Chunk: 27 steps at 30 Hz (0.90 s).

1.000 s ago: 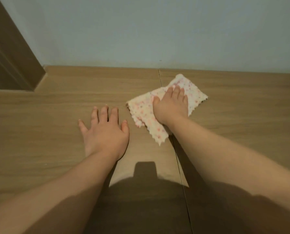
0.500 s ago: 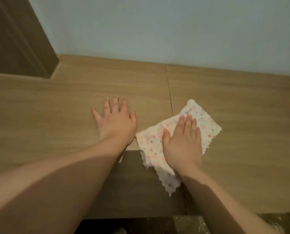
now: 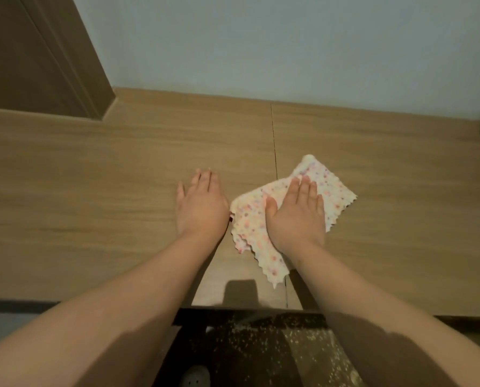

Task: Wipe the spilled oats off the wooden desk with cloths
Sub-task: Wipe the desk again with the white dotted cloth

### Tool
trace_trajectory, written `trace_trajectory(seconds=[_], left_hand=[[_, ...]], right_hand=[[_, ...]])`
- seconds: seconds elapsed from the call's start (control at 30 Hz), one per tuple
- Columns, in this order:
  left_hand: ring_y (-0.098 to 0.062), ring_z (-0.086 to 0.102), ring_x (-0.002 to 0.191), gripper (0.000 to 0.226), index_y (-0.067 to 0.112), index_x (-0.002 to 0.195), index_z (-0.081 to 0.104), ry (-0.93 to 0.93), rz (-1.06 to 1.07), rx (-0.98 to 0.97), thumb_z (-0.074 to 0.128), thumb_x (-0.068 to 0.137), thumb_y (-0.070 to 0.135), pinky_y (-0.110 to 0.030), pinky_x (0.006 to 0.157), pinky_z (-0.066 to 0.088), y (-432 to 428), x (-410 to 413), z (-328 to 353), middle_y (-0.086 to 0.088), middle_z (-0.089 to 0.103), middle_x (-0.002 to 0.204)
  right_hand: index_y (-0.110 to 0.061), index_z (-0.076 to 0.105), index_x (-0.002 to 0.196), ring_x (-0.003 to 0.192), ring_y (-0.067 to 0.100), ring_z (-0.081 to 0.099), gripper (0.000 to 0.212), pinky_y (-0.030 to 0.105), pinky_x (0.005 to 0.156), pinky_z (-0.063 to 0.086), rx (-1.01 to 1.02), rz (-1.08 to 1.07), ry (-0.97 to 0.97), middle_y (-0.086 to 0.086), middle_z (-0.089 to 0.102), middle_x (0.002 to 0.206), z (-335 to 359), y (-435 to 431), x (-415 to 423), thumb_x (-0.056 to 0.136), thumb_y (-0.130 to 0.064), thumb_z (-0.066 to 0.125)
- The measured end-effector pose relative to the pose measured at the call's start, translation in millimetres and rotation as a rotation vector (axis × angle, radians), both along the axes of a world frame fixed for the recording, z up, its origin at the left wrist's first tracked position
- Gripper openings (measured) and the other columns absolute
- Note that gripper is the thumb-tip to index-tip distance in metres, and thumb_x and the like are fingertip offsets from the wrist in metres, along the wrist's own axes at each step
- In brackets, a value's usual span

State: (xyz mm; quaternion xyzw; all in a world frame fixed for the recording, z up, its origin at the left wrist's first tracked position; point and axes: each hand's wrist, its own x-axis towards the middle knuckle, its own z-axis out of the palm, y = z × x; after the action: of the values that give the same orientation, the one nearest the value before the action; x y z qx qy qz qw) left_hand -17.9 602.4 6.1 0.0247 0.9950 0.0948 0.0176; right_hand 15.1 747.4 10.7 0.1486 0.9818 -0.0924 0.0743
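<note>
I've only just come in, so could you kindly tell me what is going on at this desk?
A person is cleaning the wooden desk with bare hands. The right hand lies flat, fingers straight, pressing a white cloth with coloured dots onto the desktop near its front edge. The left hand rests flat on bare wood just beside the cloth. No oats show on the desk; pale specks, possibly oats, dot the dark floor below.

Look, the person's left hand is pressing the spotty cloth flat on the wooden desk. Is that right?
Not quite. It is the right hand that is pressing the spotty cloth flat on the wooden desk. The left hand lies flat on the bare wood just beside the cloth. The head view shows this.
</note>
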Motion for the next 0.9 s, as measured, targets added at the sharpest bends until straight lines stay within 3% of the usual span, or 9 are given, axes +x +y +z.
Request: trace_trajectory(seconds=[0.27,0.37,0.47,0.53,0.6,0.67,0.73,0.83,0.9], left_hand=[[-0.018,-0.002,0.146,0.052,0.013,0.15,0.012,-0.126,0.159,0.001,0.02,0.101,0.029,-0.049,0.117,0.003,51,49,12,0.0,0.004,0.159],[-0.023,-0.009,0.146,0.06,0.018,0.151,0.001,-0.157,0.135,0.016,0.016,0.1,0.044,-0.055,0.115,-0.005,63,61,11,-0.001,-0.003,0.159],[-0.025,-0.014,0.145,0.063,0.023,0.15,-0.008,-0.135,0.025,-0.083,0.006,0.097,0.053,-0.064,0.109,-0.006,69,69,7,0.004,-0.008,0.159],[-0.024,-0.015,0.144,0.061,0.025,0.15,-0.005,-0.141,0.0,-0.096,0.005,0.097,0.052,-0.065,0.11,-0.005,70,69,7,0.004,-0.009,0.159],[-0.023,-0.016,0.144,0.059,0.024,0.15,-0.005,-0.149,-0.009,-0.082,0.006,0.098,0.049,-0.061,0.111,-0.006,69,68,8,0.003,-0.01,0.158],[-0.021,-0.017,0.144,0.059,0.023,0.151,-0.004,-0.149,-0.022,-0.063,0.008,0.099,0.047,-0.055,0.114,-0.007,69,67,9,0.003,-0.011,0.159],[-0.02,-0.017,0.144,0.058,0.022,0.151,-0.004,-0.149,-0.026,-0.058,0.008,0.099,0.046,-0.052,0.114,-0.008,69,67,8,0.003,-0.011,0.158],[-0.02,-0.018,0.144,0.059,0.023,0.15,-0.006,-0.145,-0.019,-0.071,0.007,0.098,0.047,-0.052,0.114,-0.007,69,65,8,0.004,-0.013,0.158],[-0.02,-0.017,0.144,0.059,0.023,0.15,-0.006,-0.14,-0.022,-0.078,0.007,0.098,0.047,-0.052,0.114,-0.007,69,65,7,0.004,-0.012,0.158]], right_hand=[[-0.009,-0.011,0.147,0.142,0.018,-0.016,0.061,0.031,0.114,-0.011,-0.017,0.219,0.019,0.008,-0.016,0.155,3,52,88,0.095,-0.036,0.006],[-0.018,0.0,0.149,0.142,0.012,-0.009,0.058,0.026,0.112,-0.009,-0.069,0.336,-0.008,0.0,-0.006,0.157,12,91,85,0.096,-0.03,0.019],[-0.02,0.017,0.148,0.143,0.015,-0.001,0.057,0.032,0.115,-0.002,-0.157,0.274,0.017,-0.002,0.007,0.157,16,99,66,0.094,-0.023,0.033],[-0.019,0.007,0.149,0.143,0.022,-0.009,0.059,0.04,0.115,-0.006,-0.059,0.209,0.035,0.001,-0.005,0.157,11,80,65,0.095,-0.037,0.019],[-0.019,-0.012,0.146,0.141,0.027,-0.017,0.067,0.044,0.112,-0.013,0.025,0.241,0.038,0.004,-0.02,0.151,0,58,78,0.087,-0.052,-0.009],[-0.019,-0.003,0.146,0.142,0.029,-0.004,0.067,0.047,0.115,-0.005,0.06,0.38,0.048,0.007,-0.005,0.154,-4,51,99,0.089,-0.053,-0.015],[-0.02,0.019,0.145,0.141,0.027,0.017,0.061,0.045,0.111,0.011,0.043,0.489,0.064,0.007,0.02,0.153,1,58,110,0.096,-0.048,-0.001],[-0.026,-0.01,0.145,0.141,0.018,-0.014,0.054,0.04,0.116,-0.005,0.016,0.475,0.027,-0.003,-0.013,0.154,1,81,77,0.095,-0.047,-0.004],[-0.022,-0.008,0.148,0.142,0.018,-0.014,0.054,0.037,0.116,-0.006,0.024,0.313,0.05,0.0,-0.013,0.156,-1,85,32,0.098,-0.04,0.003]])
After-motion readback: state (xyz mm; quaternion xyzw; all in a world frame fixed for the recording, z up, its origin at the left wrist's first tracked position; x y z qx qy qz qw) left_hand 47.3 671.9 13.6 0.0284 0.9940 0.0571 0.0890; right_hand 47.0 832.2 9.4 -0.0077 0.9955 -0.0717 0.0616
